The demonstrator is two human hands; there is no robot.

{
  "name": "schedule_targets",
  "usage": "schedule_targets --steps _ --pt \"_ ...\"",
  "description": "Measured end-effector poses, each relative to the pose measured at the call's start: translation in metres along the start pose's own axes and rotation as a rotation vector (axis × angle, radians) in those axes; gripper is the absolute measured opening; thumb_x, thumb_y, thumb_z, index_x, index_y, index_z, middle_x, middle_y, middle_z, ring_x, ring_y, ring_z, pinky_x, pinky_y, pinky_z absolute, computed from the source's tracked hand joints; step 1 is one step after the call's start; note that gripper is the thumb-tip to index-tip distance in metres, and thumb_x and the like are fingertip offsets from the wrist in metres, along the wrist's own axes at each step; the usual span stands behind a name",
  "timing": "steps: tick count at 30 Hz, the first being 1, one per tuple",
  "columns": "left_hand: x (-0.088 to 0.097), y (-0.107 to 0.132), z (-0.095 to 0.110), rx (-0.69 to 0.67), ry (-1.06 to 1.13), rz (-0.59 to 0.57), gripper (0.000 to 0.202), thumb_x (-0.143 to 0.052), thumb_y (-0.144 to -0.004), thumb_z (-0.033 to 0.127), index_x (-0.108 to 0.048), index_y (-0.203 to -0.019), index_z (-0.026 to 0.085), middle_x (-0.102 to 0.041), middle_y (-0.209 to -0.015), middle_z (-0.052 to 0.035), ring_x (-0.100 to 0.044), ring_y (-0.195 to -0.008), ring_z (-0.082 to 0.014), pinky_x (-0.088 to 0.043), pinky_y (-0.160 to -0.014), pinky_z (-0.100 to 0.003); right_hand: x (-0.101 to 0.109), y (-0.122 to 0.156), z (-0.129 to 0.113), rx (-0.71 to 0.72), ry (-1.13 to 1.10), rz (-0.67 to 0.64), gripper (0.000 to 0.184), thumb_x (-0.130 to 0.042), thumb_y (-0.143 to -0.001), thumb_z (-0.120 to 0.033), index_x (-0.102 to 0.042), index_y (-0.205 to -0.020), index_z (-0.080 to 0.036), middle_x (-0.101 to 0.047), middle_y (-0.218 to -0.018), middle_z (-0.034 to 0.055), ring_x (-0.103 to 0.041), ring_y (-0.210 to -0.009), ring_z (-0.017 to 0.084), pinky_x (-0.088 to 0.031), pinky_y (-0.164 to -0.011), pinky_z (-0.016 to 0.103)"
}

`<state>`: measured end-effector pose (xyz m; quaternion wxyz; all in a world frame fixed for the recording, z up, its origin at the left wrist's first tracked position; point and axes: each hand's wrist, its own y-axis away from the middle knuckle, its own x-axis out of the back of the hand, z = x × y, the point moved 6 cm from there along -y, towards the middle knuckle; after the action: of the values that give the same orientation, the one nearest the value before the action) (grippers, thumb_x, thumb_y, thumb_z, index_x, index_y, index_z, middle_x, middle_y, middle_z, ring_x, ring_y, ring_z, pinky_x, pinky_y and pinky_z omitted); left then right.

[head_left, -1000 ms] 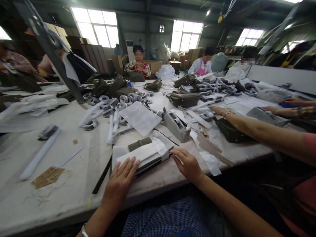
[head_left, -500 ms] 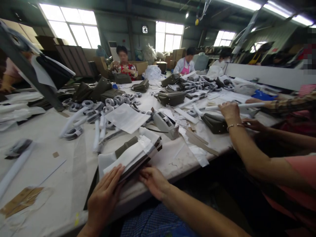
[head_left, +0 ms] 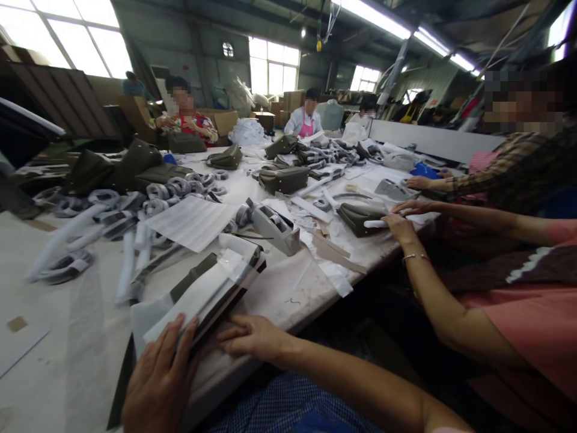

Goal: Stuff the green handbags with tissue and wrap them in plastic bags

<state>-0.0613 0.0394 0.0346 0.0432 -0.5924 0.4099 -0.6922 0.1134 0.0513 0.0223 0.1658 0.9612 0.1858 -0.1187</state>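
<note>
An olive-grey bag (head_left: 195, 278), partly wrapped in white foam sheet (head_left: 198, 300), lies slanted at the table's near edge, a strip of clear tape across its upper end. My left hand (head_left: 157, 376) grips its near end, fingers stretched over the foam and the thumb mostly hidden by the bag's side. My right hand (head_left: 255, 340) is beside the bag's lower long side, fingers extended and apart, with nothing visible in them. Its fingertips are close to the dark lower face; whether they touch it I cannot tell. Just beyond the bag stands a grey tape dispenser (head_left: 276, 228).
Foam-wrapped rolled straps (head_left: 169, 191) and a loose foam sheet (head_left: 192, 221) lie on the white table (head_left: 108, 337). Cardboard strips (head_left: 336, 252) are beyond the dispenser. At right, a co-worker's hands (head_left: 403, 225) handle a white tube by another olive bag (head_left: 363, 218). Other people sit across the table.
The view has turned right, so things appear further left. My hands keep nearly the same places about the bag. The co-worker's hands and white tube have come lower, beside the other bag.
</note>
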Motion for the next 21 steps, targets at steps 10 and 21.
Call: schedule_targets --steps 10,21 --pt "-0.007 0.001 -0.001 0.002 0.021 -0.012 0.059 -0.046 -0.097 0.023 -0.03 -0.153 0.029 -0.045 -0.152 -0.0057 -0.053 -0.13 -0.0287 -0.037 -0.114 -0.046 0.228 0.108 -0.067 0.442 1.5 0.633 0.036 -0.068 -0.084 -0.018 -0.069 -0.12 -0.022 -0.062 -0.134 0.0114 -0.05 -0.131 0.029 -0.04 -0.111 0.05" --pt "-0.007 0.0 0.001 -0.003 0.007 -0.019 0.057 -0.044 -0.097 0.023 -0.032 -0.152 0.03 -0.043 -0.153 -0.0045 -0.052 -0.131 -0.0282 -0.034 -0.115 -0.045 0.266 0.105 -0.071 0.4 1.399 0.705 0.014 -0.064 -0.089 -0.025 -0.076 -0.083 -0.024 -0.077 -0.092 0.0031 -0.069 -0.093 0.021 -0.05 -0.091 0.035"
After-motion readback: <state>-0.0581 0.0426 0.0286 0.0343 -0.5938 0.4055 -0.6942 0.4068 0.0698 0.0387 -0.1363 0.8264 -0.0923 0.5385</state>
